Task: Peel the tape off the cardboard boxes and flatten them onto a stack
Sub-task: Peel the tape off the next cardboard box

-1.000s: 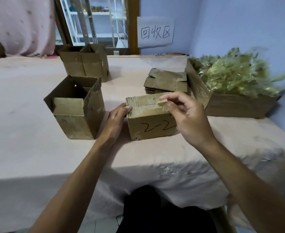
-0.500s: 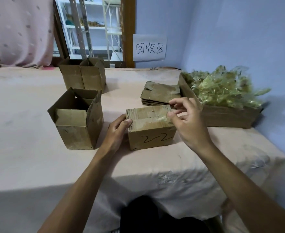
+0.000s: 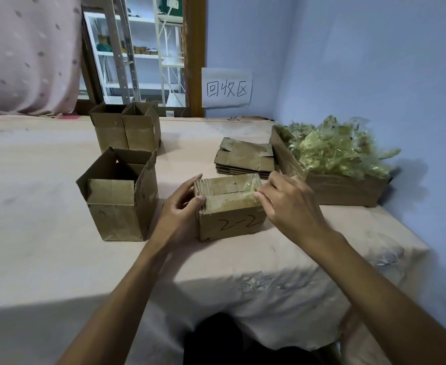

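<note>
Near the front edge of the table (image 3: 45, 233), my left hand (image 3: 179, 214) curls round the left end of the sealed box (image 3: 229, 222) to brace it, while my right hand (image 3: 290, 204) pinches the tape (image 3: 245, 200) at its top-right corner for peeling, the flattened stack (image 3: 245, 159) close behind.

Small box marked 2-2 (image 3: 231, 223) sits upright, glossy tape (image 3: 232, 201) across its closed top; flattened stack (image 3: 245, 160) lies just behind.
</note>
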